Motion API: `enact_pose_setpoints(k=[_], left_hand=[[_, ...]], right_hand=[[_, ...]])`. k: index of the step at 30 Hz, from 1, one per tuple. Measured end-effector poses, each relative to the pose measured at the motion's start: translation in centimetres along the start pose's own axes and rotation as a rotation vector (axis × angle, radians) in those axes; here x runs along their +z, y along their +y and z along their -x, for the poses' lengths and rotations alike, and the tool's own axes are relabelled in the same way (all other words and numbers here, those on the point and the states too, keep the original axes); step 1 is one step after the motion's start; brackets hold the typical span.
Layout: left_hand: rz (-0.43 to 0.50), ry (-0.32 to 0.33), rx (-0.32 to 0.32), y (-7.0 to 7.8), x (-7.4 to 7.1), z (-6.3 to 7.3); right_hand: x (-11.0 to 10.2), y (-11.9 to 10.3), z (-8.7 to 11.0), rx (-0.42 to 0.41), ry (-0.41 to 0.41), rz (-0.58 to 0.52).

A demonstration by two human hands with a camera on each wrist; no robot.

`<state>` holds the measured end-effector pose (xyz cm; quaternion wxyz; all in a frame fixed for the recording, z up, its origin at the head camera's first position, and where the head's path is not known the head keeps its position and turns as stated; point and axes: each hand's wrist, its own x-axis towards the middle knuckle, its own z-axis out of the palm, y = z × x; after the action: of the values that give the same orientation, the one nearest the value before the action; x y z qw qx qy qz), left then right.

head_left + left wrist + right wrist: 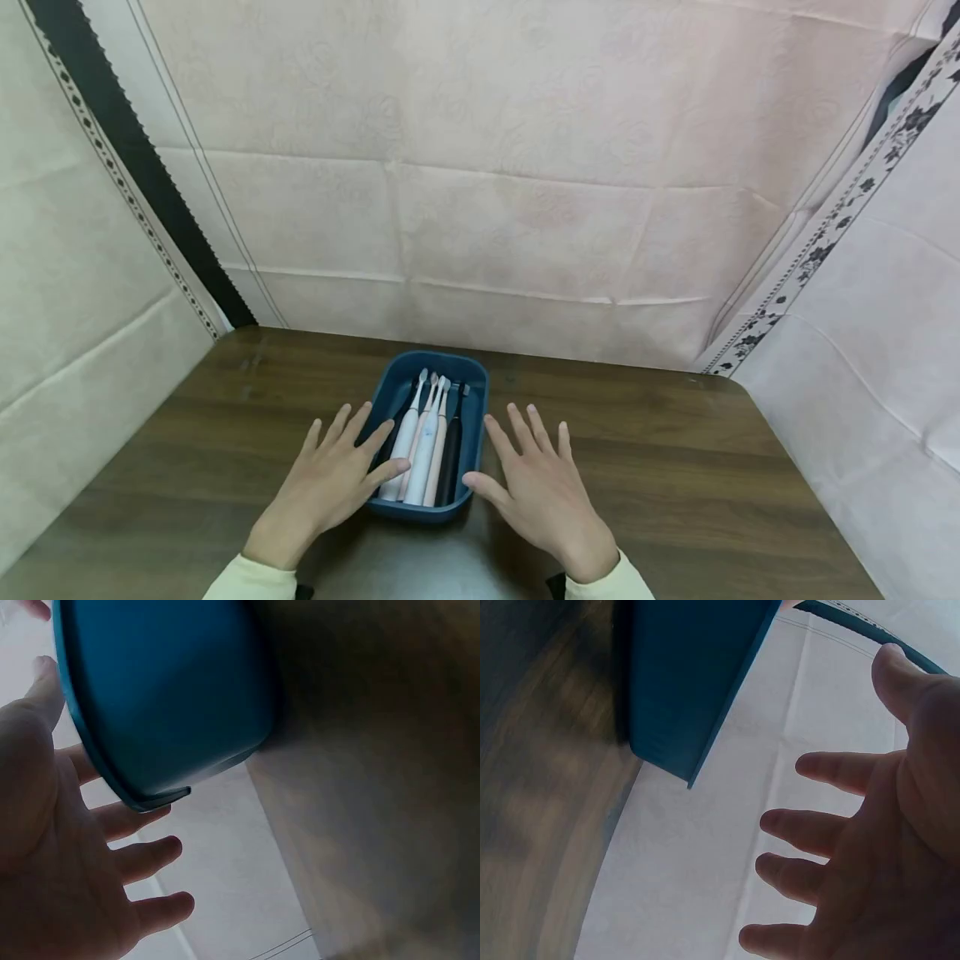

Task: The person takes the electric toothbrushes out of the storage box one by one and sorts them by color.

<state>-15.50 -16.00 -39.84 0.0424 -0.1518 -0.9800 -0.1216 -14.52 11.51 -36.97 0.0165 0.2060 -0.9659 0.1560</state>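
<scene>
A pale left sleeve (251, 581) and a pale right sleeve (611, 581) enter at the near edge of the head view. Beyond them, the left hand (330, 475) and right hand (543, 492) are spread, palms facing down and inward, fingers extended; neither grasps anything.

The blue bin (423, 512) stands upright on the table between the two hands. The left hand's thumb and forefinger overlap the bin's left rim, the thumb's tip in front of a white toothbrush (401, 446); whether they touch the bin cannot be told. The right hand is just beside the bin's right wall, its fingers apart from it in the right wrist view.

Inside the bin, toothbrushes lie side by side, heads at the far end: the white one, a light blue one (422, 458), a pale pink one (437, 462) and a black one (450, 458) toward the right.

The brown wooden table (675, 467) extends around the bin, and past its far edge hangs a creased pale cloth (525, 233).
</scene>
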Motion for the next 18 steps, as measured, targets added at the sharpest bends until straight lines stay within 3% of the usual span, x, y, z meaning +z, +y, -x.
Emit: enact_pose_setpoints(k=[6,11,18], left_hand=[[-0.002,0.003,-0.030,-0.5,0.6,0.3],[0.018,-0.007,-0.064,-1.0,0.8,0.4],[0.033,-0.019,-0.057,-1.1,1.0,0.3]], right_hand=[[0.5,-0.9,-0.9,-0.049,0.010,-0.023],[0.8,-1.7,-2.0,-0.094,0.029,0.021],[0.9,-2.3,-3.4,-0.116,0.035,0.085]])
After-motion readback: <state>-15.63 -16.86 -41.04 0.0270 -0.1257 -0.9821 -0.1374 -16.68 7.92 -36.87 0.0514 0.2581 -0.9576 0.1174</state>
